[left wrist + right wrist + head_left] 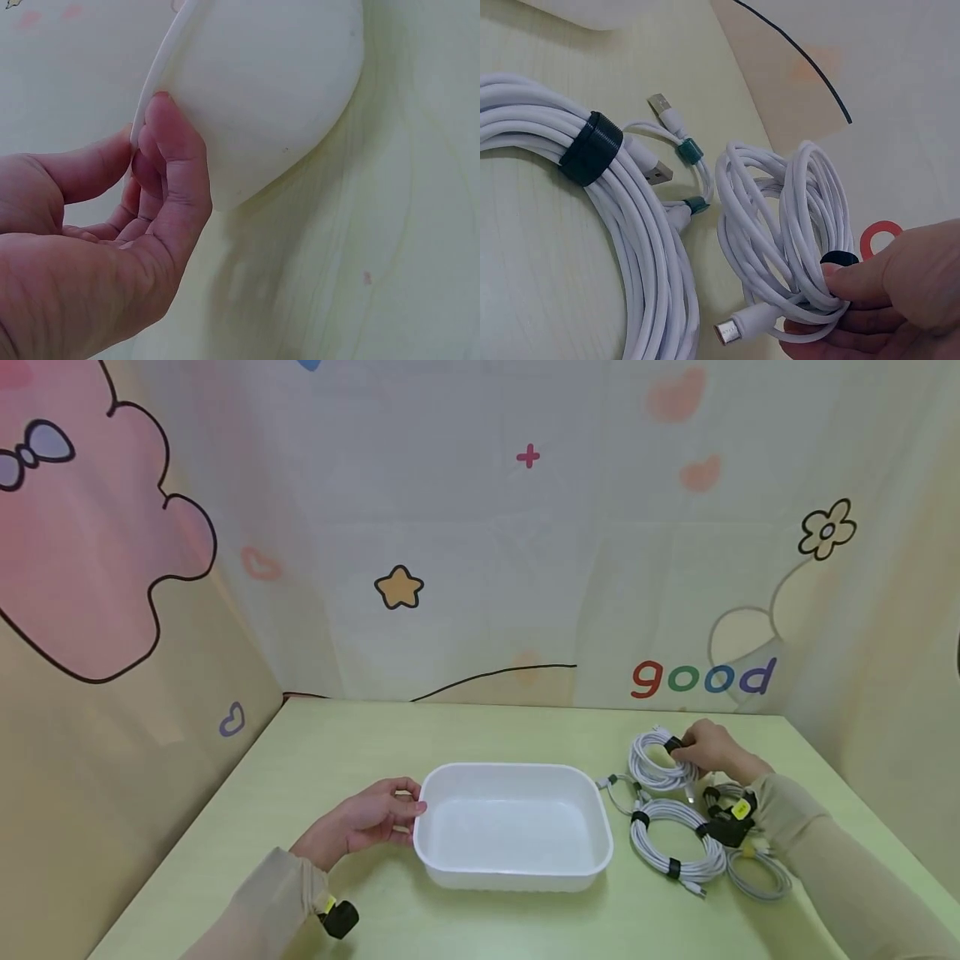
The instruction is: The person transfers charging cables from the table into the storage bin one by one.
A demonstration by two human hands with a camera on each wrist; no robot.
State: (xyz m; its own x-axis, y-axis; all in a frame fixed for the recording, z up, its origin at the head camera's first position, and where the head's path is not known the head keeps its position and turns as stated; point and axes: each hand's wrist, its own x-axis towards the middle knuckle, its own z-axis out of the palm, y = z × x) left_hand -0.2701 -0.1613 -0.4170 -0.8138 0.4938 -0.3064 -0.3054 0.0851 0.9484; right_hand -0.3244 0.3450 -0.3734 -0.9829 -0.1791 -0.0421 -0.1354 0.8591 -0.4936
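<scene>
A white plastic basin [513, 827] stands on the table, with nothing inside it. My left hand [373, 817] pinches its left rim between thumb and fingers, as the left wrist view [112, 217] also shows. At the right, my right hand [712, 749] grips a coiled white cable [651, 764] by its side, near a black strap [838, 259]. A metal connector [731, 330] sticks out of this coil. Just in front lies a larger white cable coil [651, 852] bound with several black straps.
A short white USB cable [697, 169] with green ties lies between the basin and the coils. Partly behind my right sleeve are a grey cable coil [776, 881] and another dark-strapped cable [716, 793]. A printed cloth [480, 543] hangs along the table's back edge.
</scene>
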